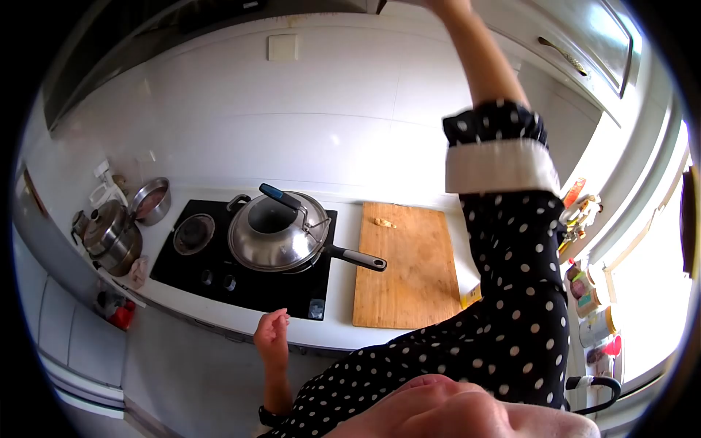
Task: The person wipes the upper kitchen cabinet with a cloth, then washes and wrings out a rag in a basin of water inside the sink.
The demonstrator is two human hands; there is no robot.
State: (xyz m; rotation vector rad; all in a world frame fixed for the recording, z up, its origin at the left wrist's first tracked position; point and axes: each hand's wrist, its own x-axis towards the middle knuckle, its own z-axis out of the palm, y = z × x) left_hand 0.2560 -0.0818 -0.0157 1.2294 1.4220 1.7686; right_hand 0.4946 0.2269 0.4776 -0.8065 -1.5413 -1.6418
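Observation:
My left hand (272,330) hangs in front of the counter's edge, below the stove, its fingers curled in and holding nothing. Up at the top edge of the view, my right hand (447,6) reaches toward the upper cabinets; only its base shows, and the fingers are out of frame. A wok (355,258) with a domed steel lid (281,248) sits on the right burner of the black stove (219,276). To its right lies a wooden cutting board (409,270), bearing a small pale-yellow piece of food (385,223) near its far edge.
A steel pot (113,237) and a metal bowl (152,203) stand left of the stove. Several jars (595,325) line the windowsill at right. A cabinet door with a brass handle (562,55) is at upper right. A yellow packet (471,296) lies beside the board.

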